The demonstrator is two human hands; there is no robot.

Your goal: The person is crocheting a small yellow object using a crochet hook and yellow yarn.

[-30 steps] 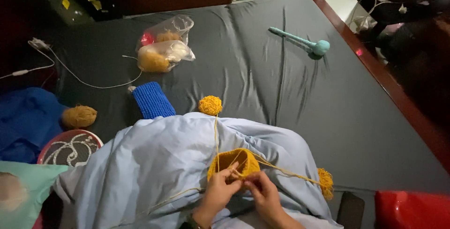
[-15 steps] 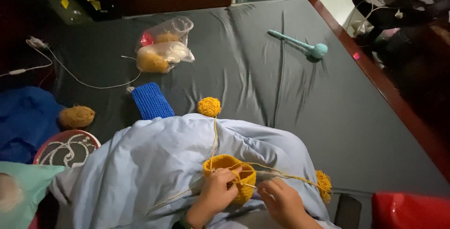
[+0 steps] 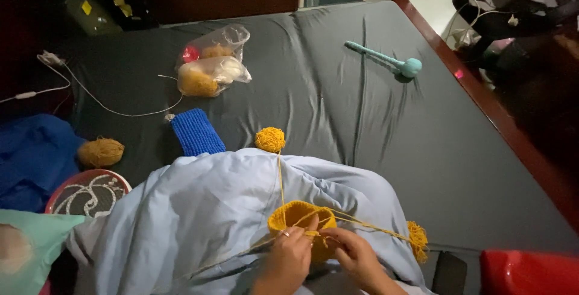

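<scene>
Your left hand (image 3: 289, 257) & right hand (image 3: 356, 257) both pinch the yellow crochet piece (image 3: 301, 218). Strand to yarn ball (image 3: 269, 139) looks taut; a tug could roll it off the blanket (image 3: 199, 210).

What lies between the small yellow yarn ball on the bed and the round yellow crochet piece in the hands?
In the head view, one yellow strand runs from small yellow yarn ball to round yellow crochet piece, over light blue blanket.
</scene>
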